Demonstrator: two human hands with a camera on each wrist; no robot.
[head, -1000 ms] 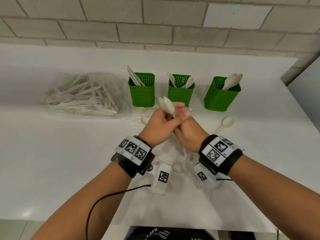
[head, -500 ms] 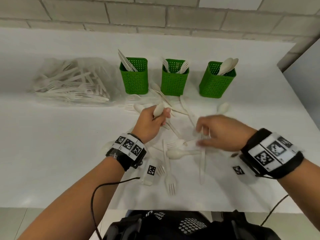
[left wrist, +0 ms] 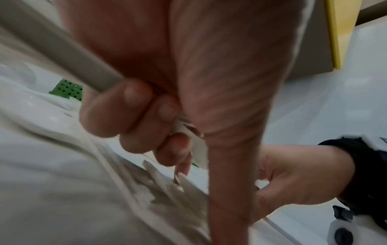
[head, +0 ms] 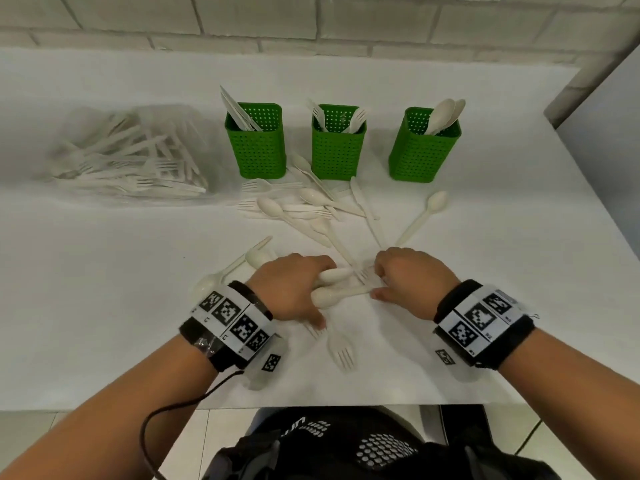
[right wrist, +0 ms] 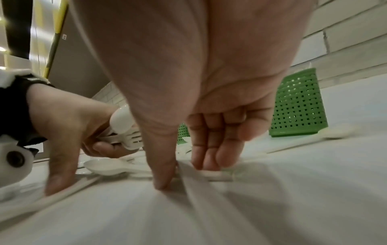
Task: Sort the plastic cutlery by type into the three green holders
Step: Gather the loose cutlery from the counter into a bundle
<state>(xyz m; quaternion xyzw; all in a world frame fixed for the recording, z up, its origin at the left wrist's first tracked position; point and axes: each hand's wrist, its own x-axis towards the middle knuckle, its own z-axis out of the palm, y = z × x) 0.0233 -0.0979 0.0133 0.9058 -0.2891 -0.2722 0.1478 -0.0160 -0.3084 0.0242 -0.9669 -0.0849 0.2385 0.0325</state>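
Closest to the person, a lone fork [head: 341,349] lies on the white counter [head: 104,306], tines toward the counter's near edge. Just past it both hands are down on the surface, close together. The left hand [head: 294,289] has its fingers curled around a small bunch of cutlery: a spoon [right wrist: 121,121] and at least one fork [right wrist: 134,140] stick out of the fist in the right wrist view, while its thumb is stretched down to the counter. The right hand [head: 412,282] is pinching at a flat handle lying on the counter, thumb on one side and fingertips [right wrist: 207,159] on the other (whether it has actually got a grip on it, I can't tell). Another spoon [head: 332,295] lies flat between the two hands.

To the left of the left hand, two more spoons [head: 221,275] lie loose. Farther out there's a messy scatter of spoons, forks and a knife [head: 311,209], plus one spoon [head: 424,216] lying apart to the right.

Behind that stand the three green holders in a row: the left holder [head: 258,150] has knives, the middle holder [head: 337,150] has forks, the right holder [head: 422,150] has spoons. Off to the left sits a clear plastic bag [head: 131,157] full of cutlery, and a pale brick wall [head: 311,22] runs along the back.
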